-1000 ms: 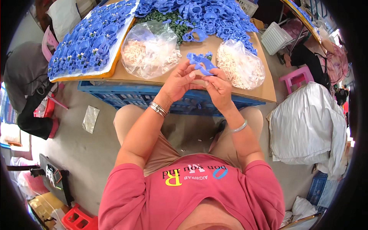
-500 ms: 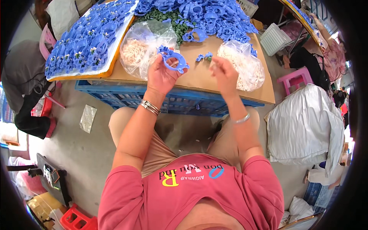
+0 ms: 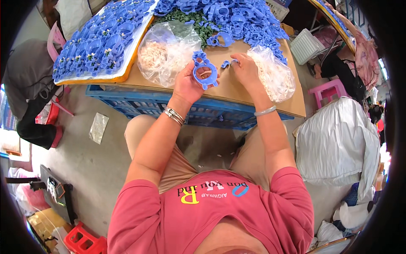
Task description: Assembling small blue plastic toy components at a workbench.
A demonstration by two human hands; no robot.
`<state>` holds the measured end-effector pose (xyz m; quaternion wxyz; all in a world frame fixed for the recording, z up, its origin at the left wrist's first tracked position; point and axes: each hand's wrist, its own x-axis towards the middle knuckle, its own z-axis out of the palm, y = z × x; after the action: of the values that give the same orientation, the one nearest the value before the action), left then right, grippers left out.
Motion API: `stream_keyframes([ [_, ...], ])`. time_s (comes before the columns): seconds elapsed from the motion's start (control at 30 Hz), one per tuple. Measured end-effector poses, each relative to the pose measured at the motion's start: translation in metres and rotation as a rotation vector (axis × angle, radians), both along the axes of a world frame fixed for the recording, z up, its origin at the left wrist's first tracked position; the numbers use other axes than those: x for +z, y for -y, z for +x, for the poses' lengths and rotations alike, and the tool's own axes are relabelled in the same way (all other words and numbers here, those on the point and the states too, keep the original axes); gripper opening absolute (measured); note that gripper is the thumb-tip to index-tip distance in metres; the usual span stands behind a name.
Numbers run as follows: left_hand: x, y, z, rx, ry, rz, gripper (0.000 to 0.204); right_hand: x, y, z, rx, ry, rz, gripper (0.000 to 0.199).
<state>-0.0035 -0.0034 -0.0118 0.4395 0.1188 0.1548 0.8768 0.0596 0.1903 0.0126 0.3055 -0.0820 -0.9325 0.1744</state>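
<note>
Hands had split apart since a second earlier: left hand [image 3: 188, 82] gripped the blue ring piece [image 3: 204, 70] upright, right hand [image 3: 245, 70] apparently pinched a small blue part [image 3: 225, 64] just left of its fingertips, which could slip onto the cardboard tabletop [image 3: 237, 91].

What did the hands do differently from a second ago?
A second ago both hands held one blue ring piece together. Now they have parted: the left hand keeps the blue ring piece in its grip, and the right hand has moved right to a small blue part on the board. The two clear bags stayed put.
</note>
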Motion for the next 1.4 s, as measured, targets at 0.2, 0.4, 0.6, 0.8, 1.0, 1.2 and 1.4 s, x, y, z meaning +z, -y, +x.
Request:
stream_keyframes([
  [0.2, 0.004, -0.004, 0.006, -0.129, -0.007, 0.092, 0.047, 0.003, 0.024, 0.007, 0.182, -0.050, 0.333, 0.014],
  [0.4, 0.000, -0.008, 0.008, -0.191, -0.018, 0.112, 0.048, 0.003, 0.015, 0.003, 0.255, -0.103, 0.326, 0.012],
  [0.6, -0.003, -0.020, 0.007, -0.029, -0.024, 0.012, 0.039, 0.018, 0.006, 0.019, 0.222, -0.110, -0.861, 0.017],
  [0.8, -0.001, -0.022, 0.001, 0.139, -0.070, -0.030, 0.030, 0.012, 0.002, 0.034, 0.216, -0.022, -0.324, 0.011],
  [1.0, -0.003, -0.017, -0.004, 0.137, -0.155, 0.023, 0.032, 0.008, 0.014, 0.035, 0.251, 0.058, 0.286, 0.008],
  [1.2, 0.003, -0.011, 0.002, 0.172, -0.078, 0.020, 0.023, 0.017, 0.015, 0.022, 0.310, -0.117, 0.116, 0.008],
  [1.4, -0.010, -0.002, -0.015, 0.137, 0.138, 0.066, 0.026, 0.031, 0.024, -0.032, 0.327, -0.092, 0.079, 0.010],
])
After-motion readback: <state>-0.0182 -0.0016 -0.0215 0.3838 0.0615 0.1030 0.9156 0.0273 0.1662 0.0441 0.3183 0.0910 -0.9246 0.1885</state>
